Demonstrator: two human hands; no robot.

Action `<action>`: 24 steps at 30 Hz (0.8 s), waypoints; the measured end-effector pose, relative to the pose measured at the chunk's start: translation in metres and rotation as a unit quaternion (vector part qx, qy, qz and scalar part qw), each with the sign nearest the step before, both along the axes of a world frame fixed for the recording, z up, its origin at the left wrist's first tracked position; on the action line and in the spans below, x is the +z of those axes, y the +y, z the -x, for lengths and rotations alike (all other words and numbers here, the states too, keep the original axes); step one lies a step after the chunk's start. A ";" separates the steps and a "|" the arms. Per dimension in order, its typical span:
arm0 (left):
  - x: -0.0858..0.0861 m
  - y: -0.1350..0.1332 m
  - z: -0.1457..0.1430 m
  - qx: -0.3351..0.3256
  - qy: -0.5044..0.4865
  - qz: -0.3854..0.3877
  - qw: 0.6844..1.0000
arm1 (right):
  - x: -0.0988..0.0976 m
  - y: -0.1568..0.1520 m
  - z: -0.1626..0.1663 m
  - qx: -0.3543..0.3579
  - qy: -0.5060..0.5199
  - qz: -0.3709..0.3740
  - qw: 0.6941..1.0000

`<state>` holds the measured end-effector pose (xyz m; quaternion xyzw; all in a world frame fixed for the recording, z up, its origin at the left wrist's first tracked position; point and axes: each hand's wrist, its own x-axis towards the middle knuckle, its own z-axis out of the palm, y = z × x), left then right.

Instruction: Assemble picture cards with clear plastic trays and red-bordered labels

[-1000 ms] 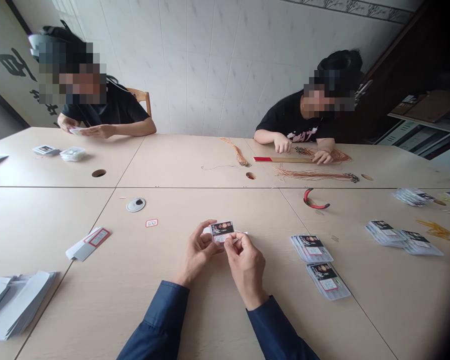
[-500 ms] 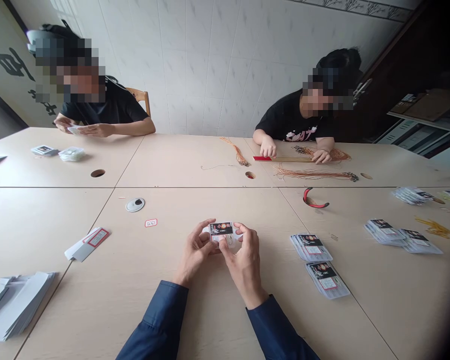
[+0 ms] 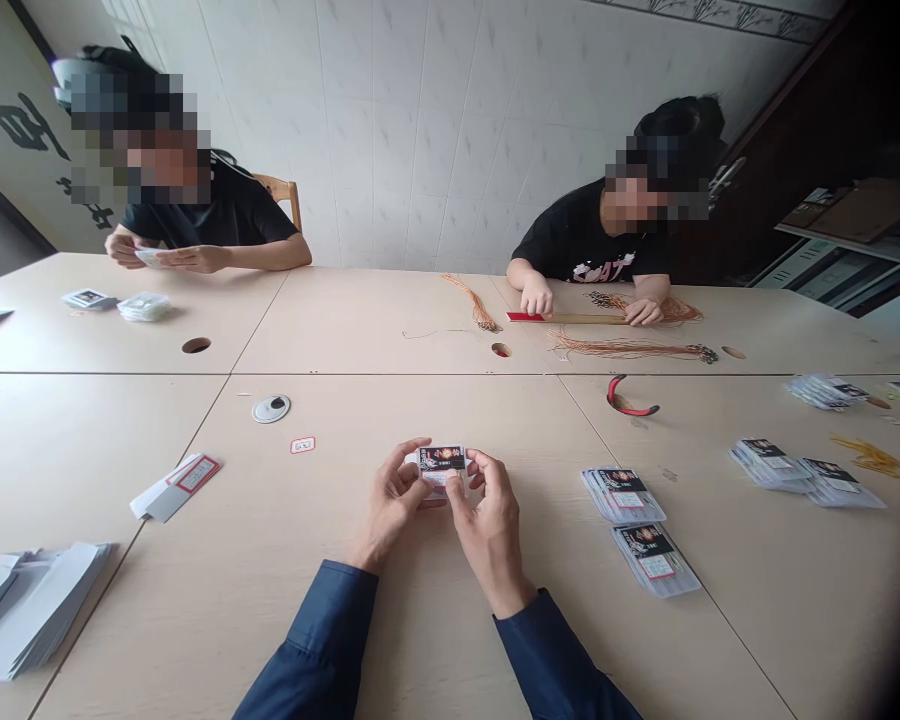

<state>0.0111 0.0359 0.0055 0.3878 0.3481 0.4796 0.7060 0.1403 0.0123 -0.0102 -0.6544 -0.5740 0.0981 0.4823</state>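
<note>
Fingers of both the left hand (image 3: 391, 503) and right hand (image 3: 487, 515) pinch one small packet (image 3: 442, 464), contents unclear.

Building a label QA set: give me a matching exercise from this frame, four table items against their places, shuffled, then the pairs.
Things
1. small packet
2. red curved tool
3. round white disc
4. stack of pale sheets

Places
A. at the near left edge of the table
B. held between the left hand and right hand
C. left of the hands, beside a red-bordered label
D. right of the hands, beyond the packet piles

Pairs: 1-B, 2-D, 3-C, 4-A
</note>
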 end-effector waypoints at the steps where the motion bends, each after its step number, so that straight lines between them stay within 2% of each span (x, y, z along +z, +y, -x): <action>1: 0.000 0.000 0.000 0.001 0.001 0.000 1.000 | 0.000 0.000 0.000 0.001 0.000 -0.001 1.000; 8: -0.006 0.001 -0.002 0.016 0.006 -0.010 1.000 | -0.001 -0.001 0.001 0.008 -0.002 -0.004 1.000; 16: -0.003 0.002 0.003 0.025 0.016 0.008 1.000 | 0.002 -0.001 0.000 0.004 0.017 -0.012 1.000; 19: -0.003 0.002 0.002 0.028 -0.006 0.003 1.000 | 0.003 -0.001 0.000 0.004 -0.010 -0.038 0.999; 24: -0.008 0.002 -0.002 0.023 -0.029 -0.026 0.999 | 0.002 0.000 0.000 0.015 -0.047 -0.021 0.999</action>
